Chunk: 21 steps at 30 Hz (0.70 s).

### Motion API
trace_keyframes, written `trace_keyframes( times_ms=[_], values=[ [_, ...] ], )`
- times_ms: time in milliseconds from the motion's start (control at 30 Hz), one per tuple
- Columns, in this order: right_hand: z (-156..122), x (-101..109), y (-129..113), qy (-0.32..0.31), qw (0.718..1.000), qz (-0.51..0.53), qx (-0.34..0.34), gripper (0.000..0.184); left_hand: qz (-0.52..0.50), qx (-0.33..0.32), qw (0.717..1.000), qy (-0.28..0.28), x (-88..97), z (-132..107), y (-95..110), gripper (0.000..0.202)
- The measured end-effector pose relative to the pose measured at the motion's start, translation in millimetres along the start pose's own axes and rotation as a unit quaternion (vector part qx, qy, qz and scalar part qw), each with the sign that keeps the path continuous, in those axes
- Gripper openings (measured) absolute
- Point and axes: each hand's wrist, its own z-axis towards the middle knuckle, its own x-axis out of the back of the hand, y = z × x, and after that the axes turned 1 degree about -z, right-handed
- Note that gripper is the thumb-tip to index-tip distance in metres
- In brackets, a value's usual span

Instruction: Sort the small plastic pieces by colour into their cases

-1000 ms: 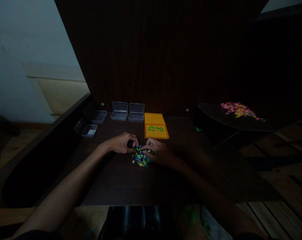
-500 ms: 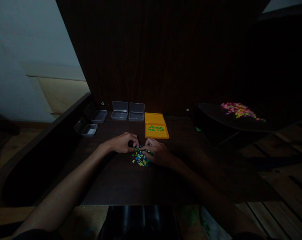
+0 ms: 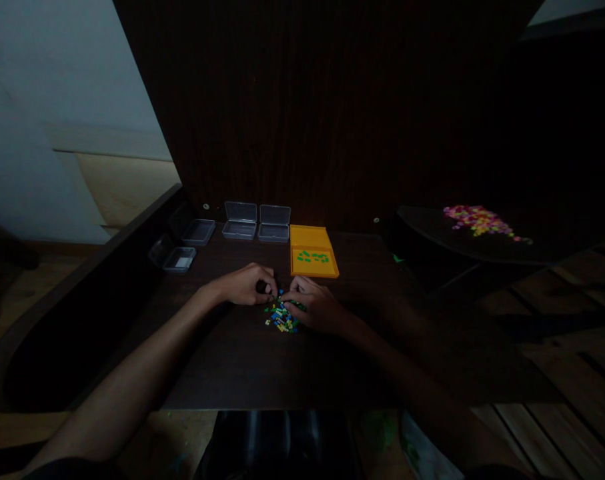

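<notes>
A small heap of toy building bricks (image 3: pixel 283 323) in green, blue, yellow and white lies on the dark tabletop (image 3: pixel 242 373) between my hands. At its upper left edge, my left hand (image 3: pixel 248 284) is curled with thumb and forefinger pinched; whatever is between the tips is too small and dark to make out. My right hand (image 3: pixel 316 307) bends over the right side of the heap, fingers closed down among the bricks and hiding some of them. Just beyond stands an open yellow box (image 3: pixel 309 236), with several green bricks (image 3: pixel 306 260) spread over its lower half.
Two open clear plastic cases (image 3: pixel 239 230) stand side by side left of the yellow box. Another clear case (image 3: pixel 199 232) and a smaller one with a white label (image 3: pixel 179 260) sit farther left. Pink and yellow pieces (image 3: pixel 479 220) are heaped on a side shelf at right.
My left fingertips have shifted slightly at the heap's edge, and the green bit by them no longer shows clearly. Both arms have stayed nearly in place.
</notes>
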Motion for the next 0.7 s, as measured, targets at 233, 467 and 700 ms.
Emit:
trace_keyframes(
  times_ms=[233,467,700],
  values=[
    [-0.3,0.5,0.2,0.019,1.000,0.005,0.009,0.014,0.014,0.025,1.000,0.006,6.3,-2.1,-0.6,0.020],
    [-0.1,-3.3,2.0,0.015,0.999,0.012,0.026,0.016,0.025,0.062,0.998,-0.004,12.1,-4.7,0.9,0.022],
    [1.0,-5.9,2.6,0.022,0.998,0.025,0.046,0.020,0.014,0.055,0.998,-0.030,10.2,-3.7,4.8,0.022]
  ],
)
